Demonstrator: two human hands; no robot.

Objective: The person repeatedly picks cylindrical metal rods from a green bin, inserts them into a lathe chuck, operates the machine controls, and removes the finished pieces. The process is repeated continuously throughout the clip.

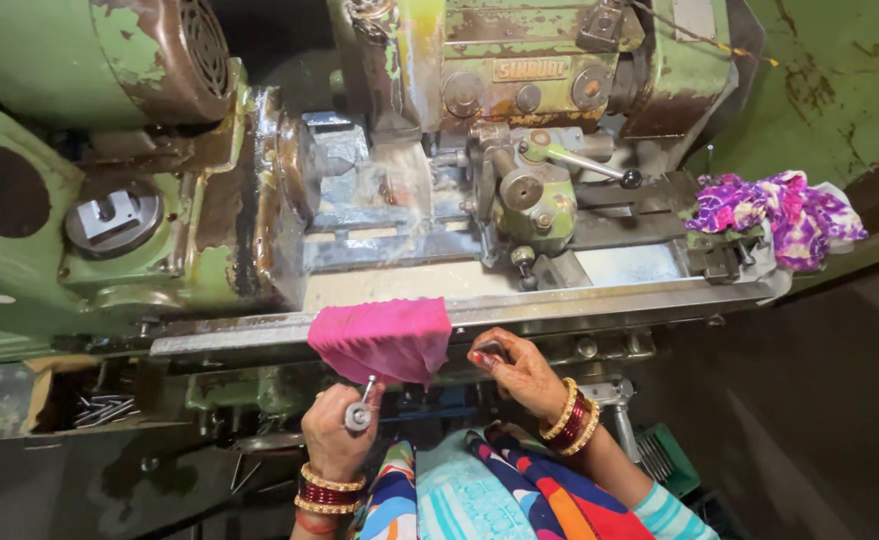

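Below the front edge of the big green machine [110, 250], two hands are working close together. The left hand [338, 430] is closing around a small metal knob [359, 415] with a short stem, and the knob is peeking out between the fingers. The right hand [515, 370] is pinching a thin little metal piece [490, 351] between thumb and fingertips. I cannot tell its exact shape because it is so small.

Both bits are looking hard, stiff and light. They may be slippery too, since the machine is looking wet and oily. The knob is best held around its round head, and the thin piece near its middle.

A pink cloth [385, 338] is hanging soft and floppy over the long metal ledge [580, 298], just above the hands. A purple patterned cloth [775, 212] is sitting bunched at the right end of the machine. A lever with a dark ball tip [585, 163] is sticking out above the ledge. More thin metal pins [100, 408] are lying in a dark tray on the left. The place is looking tight, worn and rusty, with paint peeling off.
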